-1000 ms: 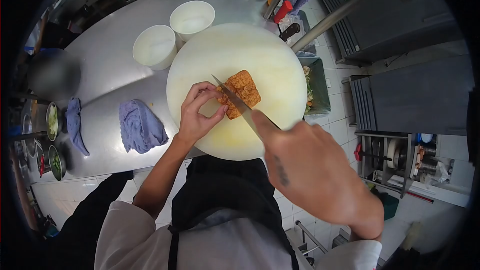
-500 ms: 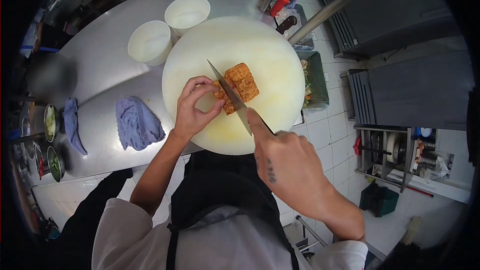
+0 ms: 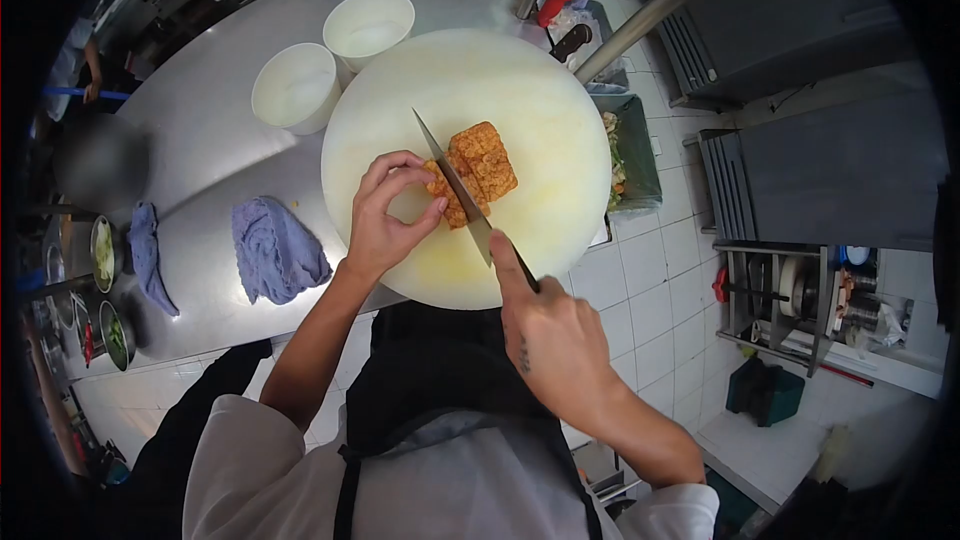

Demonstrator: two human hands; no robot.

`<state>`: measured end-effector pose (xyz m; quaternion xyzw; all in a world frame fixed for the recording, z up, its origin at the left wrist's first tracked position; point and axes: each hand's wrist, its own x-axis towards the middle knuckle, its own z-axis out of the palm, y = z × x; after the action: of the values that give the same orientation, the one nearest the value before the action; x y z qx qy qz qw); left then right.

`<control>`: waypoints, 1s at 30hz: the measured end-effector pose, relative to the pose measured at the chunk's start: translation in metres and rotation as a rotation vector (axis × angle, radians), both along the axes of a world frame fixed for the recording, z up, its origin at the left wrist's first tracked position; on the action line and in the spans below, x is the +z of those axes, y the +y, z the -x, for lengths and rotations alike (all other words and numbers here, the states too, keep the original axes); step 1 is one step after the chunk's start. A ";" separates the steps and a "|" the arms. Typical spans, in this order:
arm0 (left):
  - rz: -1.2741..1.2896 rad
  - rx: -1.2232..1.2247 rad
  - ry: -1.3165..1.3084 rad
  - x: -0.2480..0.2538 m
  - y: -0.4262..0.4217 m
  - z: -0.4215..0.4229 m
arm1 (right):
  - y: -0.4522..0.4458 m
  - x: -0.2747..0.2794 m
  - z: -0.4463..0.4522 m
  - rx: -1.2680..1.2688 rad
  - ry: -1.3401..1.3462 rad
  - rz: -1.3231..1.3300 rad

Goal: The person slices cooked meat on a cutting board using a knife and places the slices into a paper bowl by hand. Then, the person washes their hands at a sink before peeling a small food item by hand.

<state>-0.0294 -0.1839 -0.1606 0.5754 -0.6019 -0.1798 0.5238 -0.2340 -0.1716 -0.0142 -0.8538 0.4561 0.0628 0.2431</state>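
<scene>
Golden-brown fried pieces of food (image 3: 484,156) lie on a round white cutting board (image 3: 550,90). My right hand (image 3: 555,335) is closed on the handle of a knife (image 3: 450,177), its index finger along the blade. The blade lies across the food, its tip pointing up and left past the far edge. At the left end of the food, my left hand (image 3: 392,212) holds the smaller piece between curved fingers and thumb, close beside the blade.
Two white bowls (image 3: 295,87) (image 3: 369,28) stand behind the board's left side. Blue cloths (image 3: 277,250) (image 3: 150,258) lie on the steel table (image 3: 205,175). A green bin (image 3: 632,155) with scraps is at the right. Another person's arm (image 3: 92,65) shows far left.
My right hand has drawn back toward my body and left with the knife, whose blade still crosses the food. My left hand stays at the food. The whole view has shifted slightly.
</scene>
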 end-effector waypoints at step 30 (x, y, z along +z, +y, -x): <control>-0.388 0.536 -0.609 -0.076 0.169 -0.145 | 0.003 0.071 0.039 -0.178 -0.283 0.184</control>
<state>0.1155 -0.0152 -0.2369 0.8252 -0.5134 0.0301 0.2333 -0.2733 -0.1682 0.0570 -0.8290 0.4949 -0.1215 0.2303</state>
